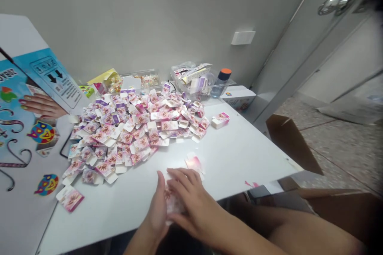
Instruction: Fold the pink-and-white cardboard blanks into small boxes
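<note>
At the near edge of the white table (224,159), my left hand (157,207) is upright along one side of a small pink-and-white printed carton (172,201). My right hand (193,197) curls over the same carton from the other side, so most of it is hidden. Just beyond my right fingertips, a pink-and-white printed piece (194,163) lies flat, slightly blurred. A large heap of small printed cartons (137,127), many with raised flaps, covers the table's left and middle. One loose carton (70,198) lies at the front left.
A small stack of cartons (220,120) sits right of the heap. Behind are clear plastic trays (206,91) and an orange-capped bottle (222,81). A large blue-and-white box (38,127) stands at left. Open brown cardboard boxes (291,141) are at right, below table height.
</note>
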Demonstrator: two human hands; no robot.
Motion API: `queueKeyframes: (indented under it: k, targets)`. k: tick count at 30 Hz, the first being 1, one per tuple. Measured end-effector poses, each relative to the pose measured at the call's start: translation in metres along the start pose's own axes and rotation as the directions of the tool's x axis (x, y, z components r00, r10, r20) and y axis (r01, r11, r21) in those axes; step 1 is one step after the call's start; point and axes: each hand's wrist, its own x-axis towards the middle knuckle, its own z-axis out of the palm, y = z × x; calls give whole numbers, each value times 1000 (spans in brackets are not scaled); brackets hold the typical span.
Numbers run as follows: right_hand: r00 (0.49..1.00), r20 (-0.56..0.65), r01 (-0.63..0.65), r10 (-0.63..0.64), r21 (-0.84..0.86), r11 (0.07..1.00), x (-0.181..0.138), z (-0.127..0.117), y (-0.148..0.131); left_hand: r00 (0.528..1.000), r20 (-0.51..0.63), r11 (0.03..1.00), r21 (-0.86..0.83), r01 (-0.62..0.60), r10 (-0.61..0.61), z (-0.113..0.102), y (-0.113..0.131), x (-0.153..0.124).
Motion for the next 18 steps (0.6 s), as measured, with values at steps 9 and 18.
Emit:
queueKeyframes:
  k: [9, 18]
  targets:
    - [988, 95, -150, 120, 453, 879, 8, -12, 5, 989, -41, 819, 566, -91, 139, -15, -20, -2]
    - [998, -25, -41, 51, 307, 951, 1, -27, 10, 964, 58, 723, 651, -233, 258, -8, -13, 5]
